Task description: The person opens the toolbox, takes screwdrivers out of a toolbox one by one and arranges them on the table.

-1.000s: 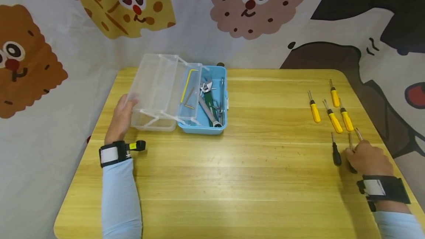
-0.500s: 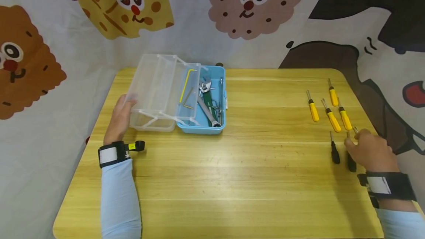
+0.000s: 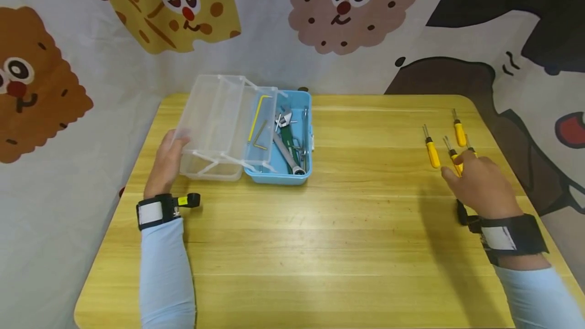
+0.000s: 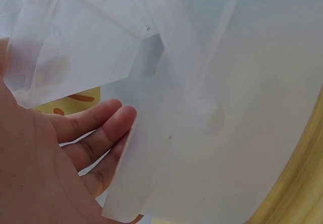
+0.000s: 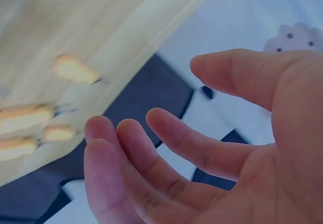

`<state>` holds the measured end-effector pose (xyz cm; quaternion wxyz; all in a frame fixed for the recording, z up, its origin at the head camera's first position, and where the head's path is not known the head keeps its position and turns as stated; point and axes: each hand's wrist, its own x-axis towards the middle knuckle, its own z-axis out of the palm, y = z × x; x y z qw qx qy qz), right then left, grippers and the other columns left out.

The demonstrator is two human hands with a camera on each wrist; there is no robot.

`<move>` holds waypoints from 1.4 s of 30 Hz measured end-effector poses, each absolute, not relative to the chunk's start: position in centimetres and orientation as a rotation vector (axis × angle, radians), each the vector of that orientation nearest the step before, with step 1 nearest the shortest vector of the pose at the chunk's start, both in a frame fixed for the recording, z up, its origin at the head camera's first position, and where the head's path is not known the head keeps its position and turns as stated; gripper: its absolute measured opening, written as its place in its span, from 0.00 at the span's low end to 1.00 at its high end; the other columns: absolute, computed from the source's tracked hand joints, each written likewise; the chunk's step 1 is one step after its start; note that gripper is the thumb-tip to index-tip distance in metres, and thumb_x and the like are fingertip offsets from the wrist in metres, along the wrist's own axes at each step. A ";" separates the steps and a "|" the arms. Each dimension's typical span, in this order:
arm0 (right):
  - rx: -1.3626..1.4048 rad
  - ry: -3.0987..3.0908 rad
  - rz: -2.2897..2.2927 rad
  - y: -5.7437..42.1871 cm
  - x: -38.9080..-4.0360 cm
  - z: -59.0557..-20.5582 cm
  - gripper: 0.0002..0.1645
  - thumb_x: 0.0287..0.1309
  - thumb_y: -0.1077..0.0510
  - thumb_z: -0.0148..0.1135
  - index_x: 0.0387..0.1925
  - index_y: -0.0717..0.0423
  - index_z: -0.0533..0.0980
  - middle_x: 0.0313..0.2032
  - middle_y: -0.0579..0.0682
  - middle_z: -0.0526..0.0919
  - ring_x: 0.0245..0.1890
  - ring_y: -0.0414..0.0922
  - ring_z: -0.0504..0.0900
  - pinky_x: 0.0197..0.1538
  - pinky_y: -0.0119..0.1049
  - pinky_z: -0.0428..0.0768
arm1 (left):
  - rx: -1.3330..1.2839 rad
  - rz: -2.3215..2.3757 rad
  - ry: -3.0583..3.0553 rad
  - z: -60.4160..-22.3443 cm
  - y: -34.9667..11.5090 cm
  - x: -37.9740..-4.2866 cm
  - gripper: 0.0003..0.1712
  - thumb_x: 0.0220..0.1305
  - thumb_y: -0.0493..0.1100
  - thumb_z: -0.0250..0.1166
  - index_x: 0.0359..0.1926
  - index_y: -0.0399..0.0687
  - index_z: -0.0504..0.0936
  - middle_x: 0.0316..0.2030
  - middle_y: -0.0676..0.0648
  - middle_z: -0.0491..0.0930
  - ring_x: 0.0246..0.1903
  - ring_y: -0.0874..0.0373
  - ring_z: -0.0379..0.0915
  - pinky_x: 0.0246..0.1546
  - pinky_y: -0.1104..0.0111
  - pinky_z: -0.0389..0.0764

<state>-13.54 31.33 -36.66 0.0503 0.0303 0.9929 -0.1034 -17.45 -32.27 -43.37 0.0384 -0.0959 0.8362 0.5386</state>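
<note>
In the head view, a light blue toolbox (image 3: 276, 180) stands with its clear lid (image 3: 210, 174) folded out to the left. Above the lid sits a raised translucent tray (image 3: 207, 110), whose left edge my left hand (image 3: 165, 161) holds, the thumb on top. Seen from the left wrist, several fingers (image 4: 108, 128) curve loosely beside the clear plastic. My right hand (image 3: 484, 184) hovers over the yellow-handled screwdrivers at the right, partly covering some. From the right wrist, its fingers (image 5: 171, 138) are spread and slightly bent, with nothing held. One yellow-handled screwdriver (image 3: 431, 151) lies left of it.
Inside the toolbox are an adjustable wrench (image 3: 287, 133), another wrench (image 3: 289, 156) and smaller metal pieces. A yellow hex key (image 3: 257, 118) lies in the tray. A black-handled screwdriver (image 3: 461, 212) shows beside the right wrist. Printed cloth (image 3: 265, 24) hangs behind the table (image 3: 320, 248).
My right hand has left the dark-handled screwdrivers near the right edge and moved up and left over the yellow-handled ones. The left hand and the tray have stayed put.
</note>
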 end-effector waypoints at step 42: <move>-0.456 2.602 -0.668 3.9 -26.4 -31.9 0.24 0.78 0.50 0.56 0.64 0.64 0.73 0.55 0.60 0.80 0.44 0.52 0.83 0.46 0.42 0.80 | -0.290 1.676 2.563 -43.6 -32.3 -17.5 0.38 0.81 0.67 0.40 0.81 0.54 0.56 0.73 0.40 0.63 0.67 0.45 0.61 0.72 0.41 0.62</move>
